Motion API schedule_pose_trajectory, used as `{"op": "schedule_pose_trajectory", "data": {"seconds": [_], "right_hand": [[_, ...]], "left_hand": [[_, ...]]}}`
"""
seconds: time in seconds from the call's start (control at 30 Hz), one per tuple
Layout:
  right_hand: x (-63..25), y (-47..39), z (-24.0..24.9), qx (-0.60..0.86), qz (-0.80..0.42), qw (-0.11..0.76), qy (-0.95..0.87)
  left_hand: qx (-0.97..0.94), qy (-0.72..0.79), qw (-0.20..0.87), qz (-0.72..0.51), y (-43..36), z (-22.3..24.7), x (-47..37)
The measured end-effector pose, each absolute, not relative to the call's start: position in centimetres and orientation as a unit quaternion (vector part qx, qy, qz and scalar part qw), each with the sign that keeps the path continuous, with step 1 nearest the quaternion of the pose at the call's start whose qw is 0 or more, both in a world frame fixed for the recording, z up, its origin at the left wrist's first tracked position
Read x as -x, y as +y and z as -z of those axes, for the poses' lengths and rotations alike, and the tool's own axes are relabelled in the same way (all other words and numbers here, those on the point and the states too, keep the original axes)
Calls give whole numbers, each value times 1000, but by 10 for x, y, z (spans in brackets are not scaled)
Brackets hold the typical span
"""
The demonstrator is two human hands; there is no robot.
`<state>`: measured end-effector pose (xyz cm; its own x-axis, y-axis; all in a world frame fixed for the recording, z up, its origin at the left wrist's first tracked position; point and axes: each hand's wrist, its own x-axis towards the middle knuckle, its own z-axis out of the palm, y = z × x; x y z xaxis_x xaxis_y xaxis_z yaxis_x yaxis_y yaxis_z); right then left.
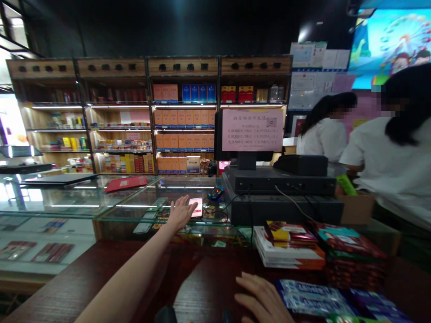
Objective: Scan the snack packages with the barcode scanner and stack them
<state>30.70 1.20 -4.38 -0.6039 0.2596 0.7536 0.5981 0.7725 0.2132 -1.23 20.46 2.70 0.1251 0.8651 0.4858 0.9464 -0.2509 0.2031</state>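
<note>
My left hand (182,213) reaches out over the glass counter, fingers spread, with its thumb at the lit screen of a phone (197,207) that lies on the glass. My right hand (262,298) is low in the view above the dark red wooden counter (191,264), its fingers apart and nothing seen in them. Just right of it lie blue snack packets (311,297). A small black device with a red light (215,193) sits behind the phone, to its right.
A black register (279,184) with a pink sign (252,130) stands right of the phone. Boxes (286,251) and red packets (350,246) are stacked before it. A red folder (126,183) lies on the glass at left. Two people in white shirts stand at right.
</note>
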Motion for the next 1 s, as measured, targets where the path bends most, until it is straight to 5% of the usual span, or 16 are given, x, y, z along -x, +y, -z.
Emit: {"op": "schedule_pose_trajectory", "data": {"seconds": [0.3, 0.73, 1.0], "right_hand": [[-304, 2, 41, 269, 193, 382, -863], [-284, -17, 36, 346, 82, 374, -856], [-281, -20, 40, 353, 48, 346, -868]], "left_hand": [[589, -463, 134, 649, 117, -55, 25], [559, -556, -59, 612, 26, 42, 46], [655, -531, -122, 524, 22, 42, 34]]}}
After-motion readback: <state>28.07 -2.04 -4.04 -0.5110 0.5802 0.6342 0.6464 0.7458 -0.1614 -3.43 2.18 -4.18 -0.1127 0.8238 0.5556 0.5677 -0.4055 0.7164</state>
